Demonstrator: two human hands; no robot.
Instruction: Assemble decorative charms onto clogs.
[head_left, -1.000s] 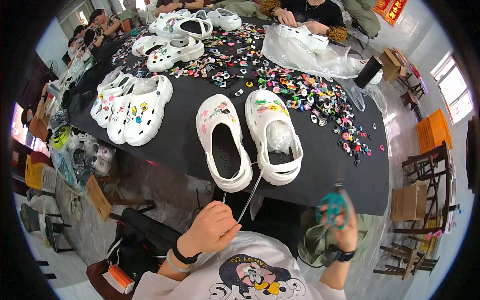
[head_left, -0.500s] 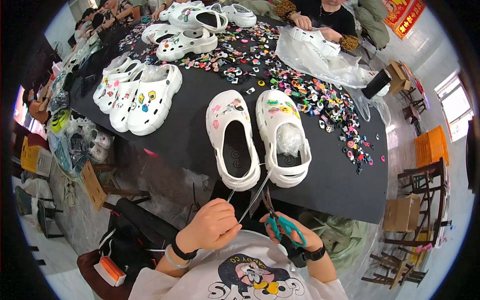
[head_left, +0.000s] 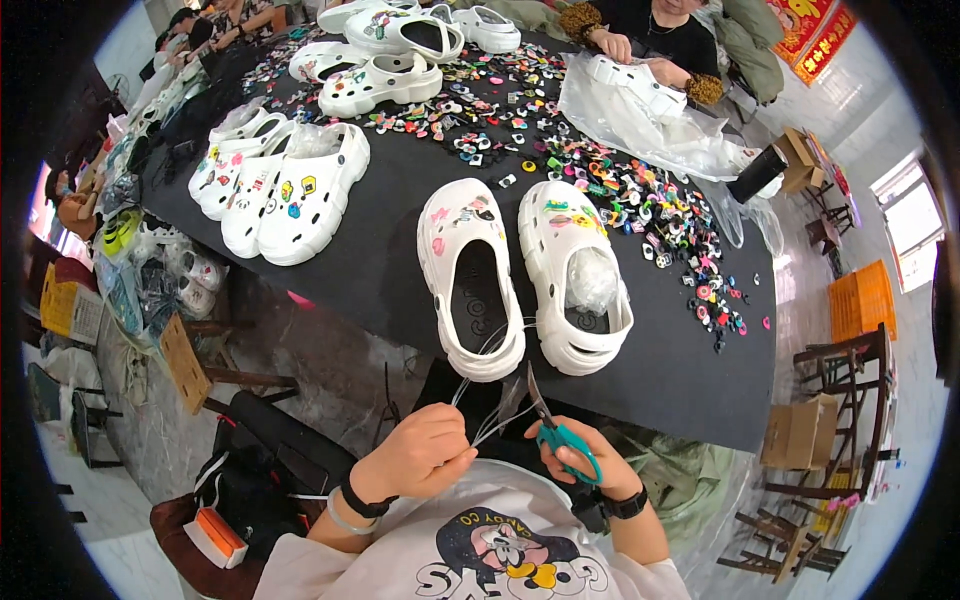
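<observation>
Two white clogs stand side by side at the near edge of the black table (head_left: 400, 250): the left clog (head_left: 470, 275) and the right clog (head_left: 572, 272), which has clear plastic stuffed inside. Thin clear strings (head_left: 492, 400) run from the clogs down to my left hand (head_left: 420, 455), which pinches them. My right hand (head_left: 575, 460) holds teal-handled scissors (head_left: 555, 425), blades pointing up beside the strings.
Several more white clogs (head_left: 290, 190) lie at the table's left and far end. Many small coloured charms (head_left: 620, 200) are scattered across the middle and right. Another person's hands (head_left: 620, 45) work at a plastic bag across the table. Boxes and chairs stand at right.
My right hand came in from the lower right with the scissors and now holds them up next to the strings. My left hand stayed pinching the strings.
</observation>
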